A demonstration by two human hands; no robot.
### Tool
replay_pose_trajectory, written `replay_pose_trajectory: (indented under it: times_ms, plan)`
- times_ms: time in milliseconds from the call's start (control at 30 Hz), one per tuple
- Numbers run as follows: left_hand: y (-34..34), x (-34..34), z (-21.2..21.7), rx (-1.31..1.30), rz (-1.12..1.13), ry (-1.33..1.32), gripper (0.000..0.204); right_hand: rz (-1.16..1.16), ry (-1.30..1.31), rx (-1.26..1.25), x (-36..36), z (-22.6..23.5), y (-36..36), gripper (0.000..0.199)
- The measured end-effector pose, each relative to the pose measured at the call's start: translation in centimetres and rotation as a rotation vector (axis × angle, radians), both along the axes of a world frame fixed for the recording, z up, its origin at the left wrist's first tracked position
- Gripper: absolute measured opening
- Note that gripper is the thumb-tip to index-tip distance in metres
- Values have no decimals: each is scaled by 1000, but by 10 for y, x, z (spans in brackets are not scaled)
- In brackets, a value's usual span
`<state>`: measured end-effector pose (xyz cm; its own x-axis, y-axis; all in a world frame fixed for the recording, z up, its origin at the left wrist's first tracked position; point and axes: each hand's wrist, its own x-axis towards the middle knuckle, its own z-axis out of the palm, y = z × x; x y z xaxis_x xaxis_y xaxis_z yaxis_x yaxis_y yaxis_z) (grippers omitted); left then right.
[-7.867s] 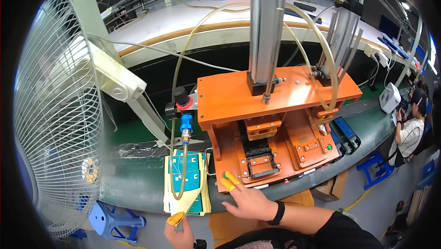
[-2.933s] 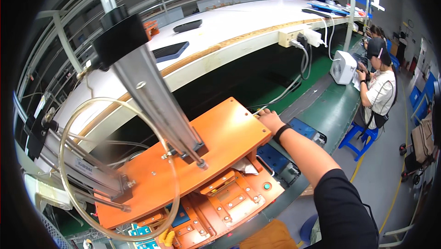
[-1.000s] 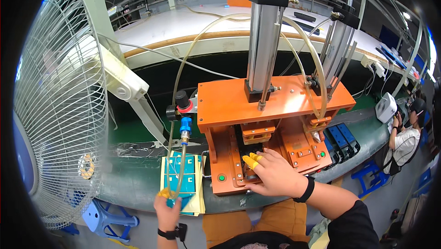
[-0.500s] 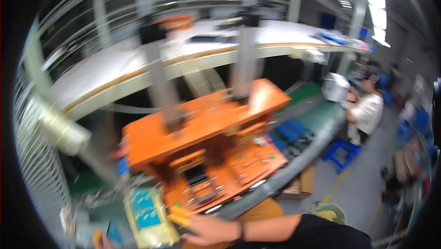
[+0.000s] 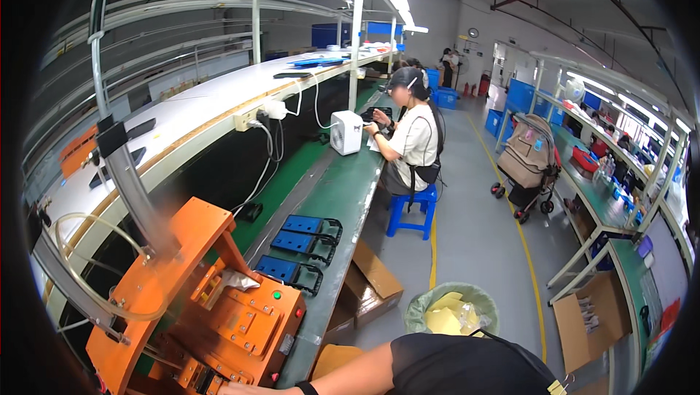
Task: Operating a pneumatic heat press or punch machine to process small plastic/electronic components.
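Observation:
At the lower edge, only the back part of my right hand [image 5: 251,389] shows, with a dark band round the wrist. It lies beside the lower front of an orange press-like machine [image 5: 164,256], nearest to a dark fixture [image 5: 211,380] on its base. The picture's edge cuts off the fingers, so what they touch or hold is hidden. The machine's raised orange block [image 5: 251,326] has a green button [image 5: 277,295] and red buttons at its side. My left hand is out of the picture.
Blue parts with black frames [image 5: 295,240] lie on the green bench [image 5: 332,209] past the machine. Farther along, a person [image 5: 419,133] sits on a blue stool [image 5: 412,210] by a white fan [image 5: 345,133]. A lined bin [image 5: 415,315] and cardboard box [image 5: 372,282] stand right of the bench.
The view has swung right, bringing the aisle and seated person into fuller sight. My left hand has left the picture; my right hand now shows only partly, beside the machine's base.

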<state>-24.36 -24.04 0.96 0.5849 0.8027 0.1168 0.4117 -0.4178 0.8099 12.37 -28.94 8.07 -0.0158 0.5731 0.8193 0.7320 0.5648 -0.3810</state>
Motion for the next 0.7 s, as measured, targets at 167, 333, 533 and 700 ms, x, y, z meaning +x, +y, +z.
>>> replay_pose_trajectory:
  times_ms: [167, 333, 533, 700]
  plan:
    - [0, 41, -4, 97, -160, -97, 37, -193, -208, -171, 21, -9, 8, 28]
    - [-8, 112, 42, 373, -345, -31, 32, -191, -95, -206, 54, -49, 19, 17]
    - [-30, 106, 27, 39, -82, -180, 27, -29, -396, -302, 50, -31, 40, 8]
    - [-17, 136, 55, 20, -76, -121, 25, 19, -430, -335, 70, -17, 34, 6]
